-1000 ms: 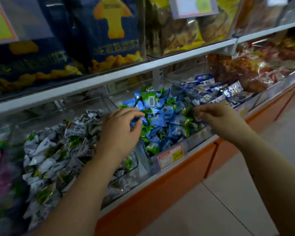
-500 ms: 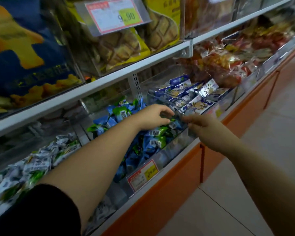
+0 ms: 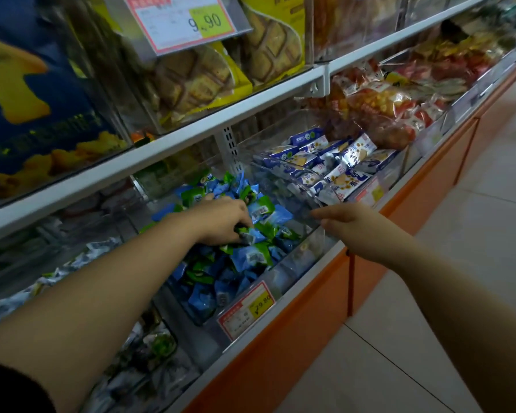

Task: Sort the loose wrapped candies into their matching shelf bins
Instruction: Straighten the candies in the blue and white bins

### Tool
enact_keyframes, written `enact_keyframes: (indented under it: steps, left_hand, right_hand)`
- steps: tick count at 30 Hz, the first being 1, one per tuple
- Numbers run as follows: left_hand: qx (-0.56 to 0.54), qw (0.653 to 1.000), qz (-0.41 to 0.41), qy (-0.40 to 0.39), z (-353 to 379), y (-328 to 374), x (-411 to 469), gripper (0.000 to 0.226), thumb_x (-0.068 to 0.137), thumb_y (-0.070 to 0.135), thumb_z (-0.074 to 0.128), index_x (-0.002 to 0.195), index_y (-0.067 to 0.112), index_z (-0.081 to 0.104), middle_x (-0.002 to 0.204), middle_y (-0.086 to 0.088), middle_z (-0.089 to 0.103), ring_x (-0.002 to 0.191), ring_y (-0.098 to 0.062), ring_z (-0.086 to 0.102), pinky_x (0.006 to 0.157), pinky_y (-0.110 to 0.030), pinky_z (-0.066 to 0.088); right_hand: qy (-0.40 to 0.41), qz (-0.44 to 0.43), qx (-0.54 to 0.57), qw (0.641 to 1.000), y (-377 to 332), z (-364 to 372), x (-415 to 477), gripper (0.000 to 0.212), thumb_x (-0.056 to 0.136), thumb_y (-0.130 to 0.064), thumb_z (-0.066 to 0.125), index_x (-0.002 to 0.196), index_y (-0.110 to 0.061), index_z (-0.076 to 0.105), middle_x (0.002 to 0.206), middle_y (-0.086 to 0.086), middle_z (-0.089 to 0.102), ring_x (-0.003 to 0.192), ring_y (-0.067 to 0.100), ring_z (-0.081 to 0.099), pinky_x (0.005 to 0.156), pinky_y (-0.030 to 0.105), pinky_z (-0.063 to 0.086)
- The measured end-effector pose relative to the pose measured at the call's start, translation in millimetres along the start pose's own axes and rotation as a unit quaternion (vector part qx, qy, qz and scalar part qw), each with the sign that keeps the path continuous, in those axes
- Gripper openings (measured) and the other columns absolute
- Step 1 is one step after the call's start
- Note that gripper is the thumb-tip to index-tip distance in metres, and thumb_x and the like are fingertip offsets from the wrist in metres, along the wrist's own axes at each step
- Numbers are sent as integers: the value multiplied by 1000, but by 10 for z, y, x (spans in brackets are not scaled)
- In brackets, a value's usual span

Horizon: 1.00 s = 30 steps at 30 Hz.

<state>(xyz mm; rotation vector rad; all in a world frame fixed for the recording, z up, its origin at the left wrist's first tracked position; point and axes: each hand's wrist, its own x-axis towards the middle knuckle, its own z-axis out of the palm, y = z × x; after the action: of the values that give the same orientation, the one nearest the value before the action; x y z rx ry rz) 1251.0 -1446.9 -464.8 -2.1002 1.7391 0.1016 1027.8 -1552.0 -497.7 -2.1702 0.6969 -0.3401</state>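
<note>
We record the left hand [image 3: 221, 222] with fingers curled down into the heap of blue-and-green foil-wrapped candies [image 3: 251, 259], gripping one near the top. The heap fills the clear plastic shelf bin [image 3: 298, 259] behind a red-and-yellow price label [image 3: 246, 308]. The right hand [image 3: 355, 228] is at the bin's right wall, fingertips close together; we cannot tell whether they pinch anything. Blue-and-white biscuit packets [image 3: 334, 162] lie in the adjoining bin.

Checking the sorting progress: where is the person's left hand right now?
Head view, centre: the left hand rests on the blue-and-green candies, just left of the right hand.
</note>
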Motion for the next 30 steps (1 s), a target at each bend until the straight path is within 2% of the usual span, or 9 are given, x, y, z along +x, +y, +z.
enact_keyframes:
  steps: [9, 13, 18, 20, 22, 24, 26, 28, 30]
  left_hand:
    - [-199, 974, -48, 101, 98, -266, -284, 43, 91, 29, 61, 132, 19, 52, 138, 4, 41, 127, -15, 41, 107, -35, 33]
    - [-253, 948, -104, 160, 137, -307, -337, 52, 94, 32, 55, 140, 12, 42, 145, -2, 36, 128, -18, 40, 103, -29, 31]
    - [-266, 938, -110, 192, 139, -250, -330, 50, 94, 33, 55, 140, 14, 42, 145, -2, 37, 129, -19, 40, 104, -32, 34]
    - [-256, 951, -68, 160, 92, -135, -322, 43, 93, 33, 58, 134, 26, 48, 142, 5, 40, 130, -16, 39, 110, -40, 30]
    - [-189, 979, -28, 70, 29, -5, -283, 36, 89, 40, 60, 124, 42, 53, 141, 14, 40, 134, -10, 32, 113, -57, 11]
    - [-204, 979, -15, 10, -40, 81, -216, 36, 82, 52, 59, 117, 51, 54, 142, 18, 39, 135, -7, 29, 111, -65, -1]
    - [-277, 961, -4, 29, -104, 157, -87, 39, 77, 56, 52, 115, 52, 54, 143, 16, 42, 134, -10, 35, 112, -64, 9]
    - [-301, 951, -5, 77, -132, 265, 71, 32, 87, 48, 51, 118, 46, 55, 140, 12, 47, 129, -13, 42, 111, -62, 16]
    - [-270, 959, -24, 86, -116, 366, 233, 33, 93, 47, 48, 125, 41, 53, 141, 9, 45, 131, -16, 41, 112, -62, 11]
  right_hand:
    - [11, 5, -7, 1000, -49, 30, -20, 36, 100, -14, 42, 135, -15, 51, 141, 2, 49, 128, 16, 46, 103, 25, 32]
    - [28, 9, -14, 999, -55, 54, -14, 35, 100, -14, 41, 134, -16, 52, 137, 2, 53, 124, 18, 50, 93, 20, 34]
    - [45, 15, -15, 999, -62, 61, 2, 33, 100, -16, 41, 130, -17, 56, 124, 9, 62, 111, 25, 59, 87, 26, 42]
    - [70, 1, -7, 998, -60, 61, 17, 33, 99, -15, 43, 129, -16, 57, 125, 3, 60, 104, 15, 58, 84, 17, 39]
    - [122, -13, 15, 992, -66, 43, 44, 32, 98, -13, 43, 126, -16, 60, 116, -2, 61, 85, 6, 56, 67, 5, 39]
    - [172, -18, 68, 983, -71, 13, 72, 31, 98, -12, 44, 122, -17, 63, 114, -3, 63, 83, 7, 59, 59, 4, 39]
    - [182, -12, 112, 977, -66, 5, 89, 30, 98, -12, 45, 121, -16, 63, 118, 1, 63, 96, 11, 59, 70, 12, 42]
    - [164, -12, 106, 981, -60, 29, 89, 31, 98, -11, 45, 124, -14, 61, 122, 2, 61, 104, 10, 55, 84, 20, 39]
    - [156, -14, 99, 983, -52, 52, 95, 31, 98, -11, 45, 126, -13, 60, 123, 2, 61, 105, 9, 53, 86, 23, 37]
